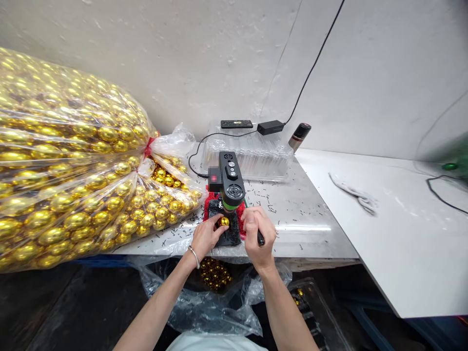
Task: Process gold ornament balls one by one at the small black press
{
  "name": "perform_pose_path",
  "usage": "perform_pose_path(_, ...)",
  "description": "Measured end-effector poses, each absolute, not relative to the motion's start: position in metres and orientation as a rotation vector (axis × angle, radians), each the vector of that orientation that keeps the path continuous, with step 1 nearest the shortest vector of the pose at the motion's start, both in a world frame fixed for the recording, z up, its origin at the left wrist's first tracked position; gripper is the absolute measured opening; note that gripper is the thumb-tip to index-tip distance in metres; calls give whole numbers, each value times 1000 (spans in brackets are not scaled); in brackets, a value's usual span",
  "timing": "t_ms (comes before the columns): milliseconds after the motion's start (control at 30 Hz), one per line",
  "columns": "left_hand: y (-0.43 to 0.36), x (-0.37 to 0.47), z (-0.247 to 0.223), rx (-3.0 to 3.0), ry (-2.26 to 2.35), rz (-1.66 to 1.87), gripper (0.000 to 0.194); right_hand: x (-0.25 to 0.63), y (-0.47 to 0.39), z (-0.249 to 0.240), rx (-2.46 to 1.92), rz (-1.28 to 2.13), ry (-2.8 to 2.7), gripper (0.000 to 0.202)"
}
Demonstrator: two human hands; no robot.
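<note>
Between the thumb and fingers of my left hand (205, 236) is a shiny gold ball (224, 222), held just under the head of a small black and green bench machine (232, 180). My right hand (259, 234) is wrapped round the black-ended lever handle (261, 239) at the machine's right side. The machine's dark base (229, 238) rests on a red mat (242, 214) strewn with black bits. Whether the ball touches the machine's head cannot be made out.
Large clear bags of gold balls (73, 165) fill the left. Behind the machine stands a clear plastic box (252, 161) with a power adapter (270, 127) and cable. A spray can (300, 136) leans nearby. Below the table edge hangs a plastic bag (215, 312) with gold balls.
</note>
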State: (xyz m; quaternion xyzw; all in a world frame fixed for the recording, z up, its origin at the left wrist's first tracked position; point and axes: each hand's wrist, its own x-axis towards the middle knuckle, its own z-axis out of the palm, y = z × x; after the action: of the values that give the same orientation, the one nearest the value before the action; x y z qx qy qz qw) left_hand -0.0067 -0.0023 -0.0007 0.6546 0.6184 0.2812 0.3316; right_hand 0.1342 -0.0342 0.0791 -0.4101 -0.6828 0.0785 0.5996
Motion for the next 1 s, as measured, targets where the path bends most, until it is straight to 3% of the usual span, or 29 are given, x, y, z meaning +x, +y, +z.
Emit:
perform_pose_path(733, -3, -5, -9, 1970, 1641, 665, 37, 134, -22, -10, -793, 5, -1604, 29)
perform_pose_path(867, -4, -4, -9, 2001, 1662, 664, 35, 135, -24, -5, -777, -9, -1645, 27)
perform_pose_path(1000, -2, -4, -8, 1968, 1647, 722, 35, 133, -29, 34, -812, 120, -1532, 29)
